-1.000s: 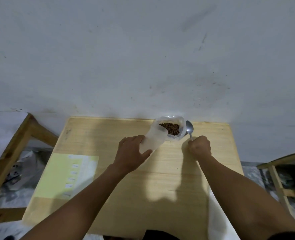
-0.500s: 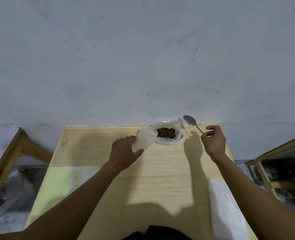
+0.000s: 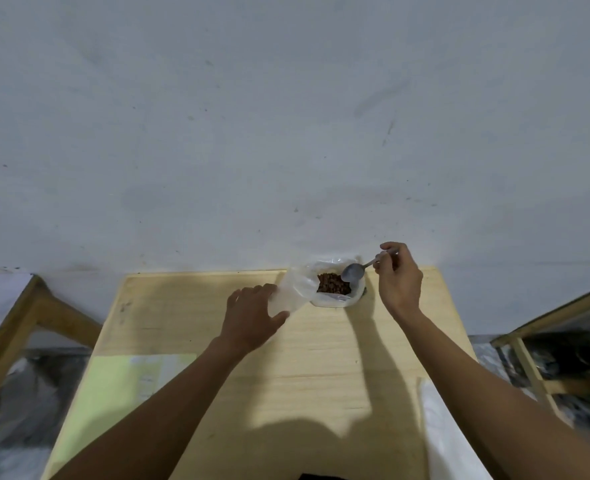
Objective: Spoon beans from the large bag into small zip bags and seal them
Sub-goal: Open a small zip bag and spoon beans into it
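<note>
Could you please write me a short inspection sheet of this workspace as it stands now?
Surface: wooden table, set against a white wall.
Job's things: open bean bag at the far edge; small zip bag beside it; spoon over the beans.
Clutter: yellow-green sheet near left; white plastic near right.
Grips: left hand holds the zip bag; right hand pinches the spoon handle.
Cables: nothing seen.
Surroundings: wooden frames on both sides.

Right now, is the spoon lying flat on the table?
No, the right hand holds the spoon over the large bag of beans.
</note>
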The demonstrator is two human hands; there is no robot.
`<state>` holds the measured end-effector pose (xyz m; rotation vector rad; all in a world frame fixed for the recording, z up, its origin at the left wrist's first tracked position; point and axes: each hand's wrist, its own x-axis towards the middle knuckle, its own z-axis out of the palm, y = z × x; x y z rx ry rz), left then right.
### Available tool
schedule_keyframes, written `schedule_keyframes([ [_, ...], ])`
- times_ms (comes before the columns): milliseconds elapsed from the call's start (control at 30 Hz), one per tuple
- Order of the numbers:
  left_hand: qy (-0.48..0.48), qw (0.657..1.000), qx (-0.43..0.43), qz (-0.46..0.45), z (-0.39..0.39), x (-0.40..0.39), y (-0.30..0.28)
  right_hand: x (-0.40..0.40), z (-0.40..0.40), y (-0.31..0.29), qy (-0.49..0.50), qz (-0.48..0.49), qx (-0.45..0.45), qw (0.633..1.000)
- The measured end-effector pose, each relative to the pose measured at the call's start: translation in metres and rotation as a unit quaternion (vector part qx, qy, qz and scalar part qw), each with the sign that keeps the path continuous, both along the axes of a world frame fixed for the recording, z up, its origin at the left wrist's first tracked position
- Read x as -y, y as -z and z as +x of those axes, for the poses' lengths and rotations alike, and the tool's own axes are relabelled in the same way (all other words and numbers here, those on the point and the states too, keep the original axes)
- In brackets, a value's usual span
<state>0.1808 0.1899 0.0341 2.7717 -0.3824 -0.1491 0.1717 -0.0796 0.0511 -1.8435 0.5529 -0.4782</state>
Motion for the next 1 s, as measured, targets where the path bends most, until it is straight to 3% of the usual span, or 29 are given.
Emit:
schedule_keyframes([
  [200, -0.004, 1.000, -0.017, 0.018, -0.002, -0.002, 0.011, -0.011, -0.002, 0.036, -0.014, -0.038, -0.029, 0.999],
  [500, 0.011, 0.997, -0.059, 0.044, -0.009, 0.003, 0.019, -0.019, 0.007, 0.059, 0.118, 0.162, -0.196, 0.960],
  [1000, 0.018, 0.998, -0.051, 0.032, -0.002, 0.010, 0.014, 0.004, -0.015, 0.013, 0.104, 0.194, -0.059, 0.974],
])
